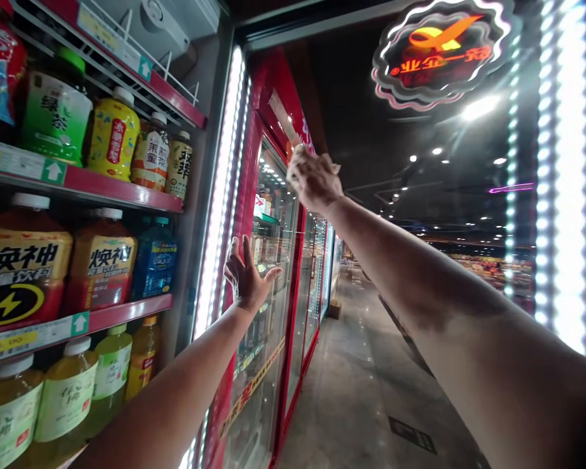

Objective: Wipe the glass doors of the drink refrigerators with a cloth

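My left hand (247, 273) is open, its fingers spread and its palm flat against the red frame of a glass cooler door (268, 260). My right hand (314, 178) reaches higher, closed on a pale wad that looks like a cloth, pressed near the top of the same door. Bottled drinks show dimly behind the glass.
At my left an open cooler holds shelves (127, 189) of bottled teas and energy drinks (102, 260). A bright LED strip (222, 195) runs down its edge. More red cooler doors (317, 273) line the aisle; a grey floor (361, 391) stretches ahead. A neon sign (439, 52) glows above.
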Demonstrator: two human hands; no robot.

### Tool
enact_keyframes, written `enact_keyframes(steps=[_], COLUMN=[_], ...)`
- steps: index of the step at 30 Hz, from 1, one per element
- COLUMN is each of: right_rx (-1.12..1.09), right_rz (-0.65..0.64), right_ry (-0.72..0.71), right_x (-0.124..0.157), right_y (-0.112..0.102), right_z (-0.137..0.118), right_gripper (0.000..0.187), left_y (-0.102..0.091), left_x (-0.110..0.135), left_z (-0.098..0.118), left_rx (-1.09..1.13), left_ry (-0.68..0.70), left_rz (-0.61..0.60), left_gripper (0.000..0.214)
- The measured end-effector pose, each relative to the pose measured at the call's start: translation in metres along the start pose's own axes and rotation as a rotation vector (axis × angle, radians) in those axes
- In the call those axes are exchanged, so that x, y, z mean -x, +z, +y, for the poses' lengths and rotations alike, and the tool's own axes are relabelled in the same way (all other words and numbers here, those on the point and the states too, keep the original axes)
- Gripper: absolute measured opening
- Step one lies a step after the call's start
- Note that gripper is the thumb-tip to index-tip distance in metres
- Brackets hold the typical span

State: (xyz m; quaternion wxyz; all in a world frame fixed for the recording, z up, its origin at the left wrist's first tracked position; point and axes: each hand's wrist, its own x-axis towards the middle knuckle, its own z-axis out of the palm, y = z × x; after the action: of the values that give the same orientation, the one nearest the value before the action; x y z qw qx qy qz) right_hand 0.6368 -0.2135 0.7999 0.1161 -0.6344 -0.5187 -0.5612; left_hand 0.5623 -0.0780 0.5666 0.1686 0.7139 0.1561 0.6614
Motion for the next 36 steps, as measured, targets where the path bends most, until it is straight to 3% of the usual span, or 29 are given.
enact_keyframes(steps=[3, 5, 9, 11, 14, 16, 20, 22, 24, 28, 31, 36], right_rx=[0.115, 0.131, 0.115, 0.14, 0.192, 0.204, 0.169, 0.164, 0.188, 0.246, 0.248, 0.209], right_rz=[0.075, 0.006, -0.19, -0.171, -0.027, 0.035, -0.048, -0.101, -0.095, 0.038, 0.085, -0.08], right_ry=[0.183, 0.123, -0.121, -0.079, 0.118, 0.176, -0.014, -0.14, -0.151, 0.078, 0.164, -0.053], right_x=[0.015, 0.029, 0.048, 0.05, 0.053, 0.061, 0.095, 0.11, 0.117, 0.114, 0.121, 0.147], right_y=[-0.028, -0.035, -0.048, -0.064, -0.086, -0.092, -0.086, -0.088, -0.1, -0.132, -0.139, -0.137], right_z=[0.022, 0.022, 0.033, 0.051, 0.079, 0.087, 0.086, 0.092, 0.107, 0.144, 0.148, 0.142], right_gripper=[0.054, 0.054, 0.051, 0.052, 0.055, 0.056, 0.05, 0.048, 0.048, 0.048, 0.048, 0.045], left_y=[0.004, 0.008, 0.012, 0.013, 0.014, 0.015, 0.019, 0.02, 0.022, 0.025, 0.025, 0.027], left_x=[0.004, 0.006, 0.01, 0.012, 0.016, 0.019, 0.023, 0.026, 0.03, 0.038, 0.043, 0.048], left_z=[-0.004, -0.006, -0.005, -0.003, 0.0, 0.0, -0.001, -0.002, -0.002, -0.002, -0.001, 0.002], left_rx=[0.025, 0.032, 0.068, 0.072, 0.055, 0.048, 0.012, -0.013, -0.04, -0.079, -0.069, -0.042], left_ry=[0.069, 0.104, 0.106, 0.099, 0.113, 0.123, 0.132, 0.137, 0.147, 0.191, 0.202, 0.172], left_rz=[-0.027, -0.005, 0.106, 0.15, 0.158, 0.145, 0.116, 0.106, 0.098, 0.059, 0.023, -0.042], left_gripper=[0.07, 0.054, 0.069, 0.073, 0.059, 0.048, 0.038, 0.037, 0.041, 0.058, 0.069, 0.079])
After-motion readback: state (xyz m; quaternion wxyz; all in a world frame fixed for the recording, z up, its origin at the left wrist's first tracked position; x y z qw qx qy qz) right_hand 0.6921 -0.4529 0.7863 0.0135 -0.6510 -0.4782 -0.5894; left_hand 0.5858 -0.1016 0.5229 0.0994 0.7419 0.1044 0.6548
